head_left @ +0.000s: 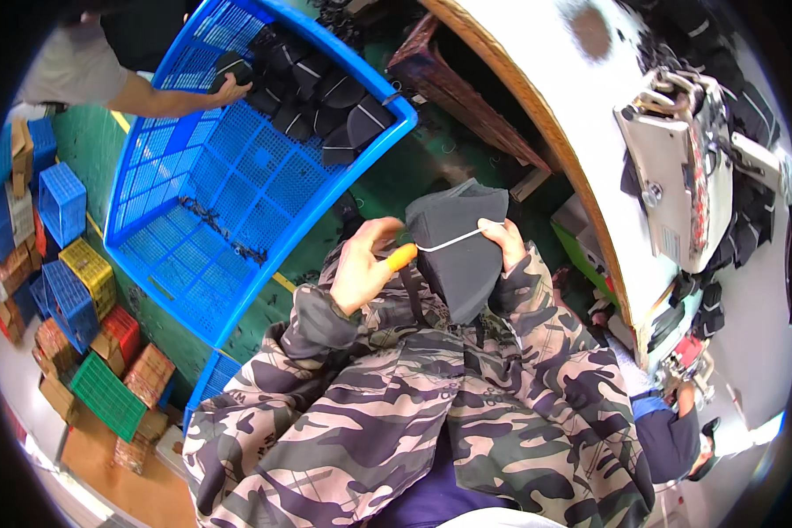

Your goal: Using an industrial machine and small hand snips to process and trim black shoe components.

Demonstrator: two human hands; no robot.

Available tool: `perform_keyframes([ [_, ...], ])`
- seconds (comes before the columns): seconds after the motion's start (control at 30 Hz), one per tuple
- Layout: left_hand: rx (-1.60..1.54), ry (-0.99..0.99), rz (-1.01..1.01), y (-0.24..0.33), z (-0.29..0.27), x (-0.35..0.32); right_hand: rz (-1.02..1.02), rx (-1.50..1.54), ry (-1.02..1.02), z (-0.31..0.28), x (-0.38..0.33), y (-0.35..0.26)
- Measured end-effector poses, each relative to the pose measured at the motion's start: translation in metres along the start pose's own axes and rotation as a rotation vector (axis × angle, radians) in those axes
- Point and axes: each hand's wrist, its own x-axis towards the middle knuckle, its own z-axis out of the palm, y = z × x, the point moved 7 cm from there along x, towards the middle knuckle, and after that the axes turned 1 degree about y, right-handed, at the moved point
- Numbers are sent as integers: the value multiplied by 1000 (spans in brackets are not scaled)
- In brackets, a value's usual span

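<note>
A stack of dark grey cloth-like pieces (462,277) is held upright in front of my body, with a thin white band (453,239) across it. My right hand (504,244) grips its right edge, thumb on the band's right end. Beside the left edge is my left hand (365,268), its forefinger slightly blurred and apart from the thumb. A yellow cover (402,257) wraps that thumb, whose tip lies close to the band's left end. Whether it touches the stack I cannot tell. Camouflage sleeves cover both my arms.
A large blue crate (229,326) stands ahead left, with several black banded bundles (304,84) at its far end. Another person's hand (231,91) holds a bundle there. At right, a white worktable (581,97) carries a sewing machine (678,167). Stacked crates (62,198) and cartons stand far left.
</note>
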Motion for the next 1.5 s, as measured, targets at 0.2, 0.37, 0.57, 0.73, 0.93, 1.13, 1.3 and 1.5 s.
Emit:
perform_keyframes([
  [0.2, -975, -118, -220, -20, 69, 12, -339, -449, 16, 24, -9, -20],
  [0.37, -1026, -161, -397, -36, 47, 9, -105, -243, -103, 15, -12, -18],
  [0.57, -1008, -166, -332, -48, 1, -10, -127, -132, -52, -4, -19, 10],
  [0.73, -610, -22, -147, -32, -39, -18, -16, -167, -388, 57, -25, 42],
  [0.93, -563, 110, -148, -62, -122, -33, 46, -404, -377, 96, 15, 51],
  [1.13, 677, 470, 232, -6, -145, -45, 435, -105, -416, 139, 49, 87],
  [1.3, 1012, 328, 451, 4, -94, -79, 431, 295, -417, 202, 31, 98],
  [1.5, 558, -59, 338, -2, -105, -85, 361, -77, -585, 204, 62, 106],
])
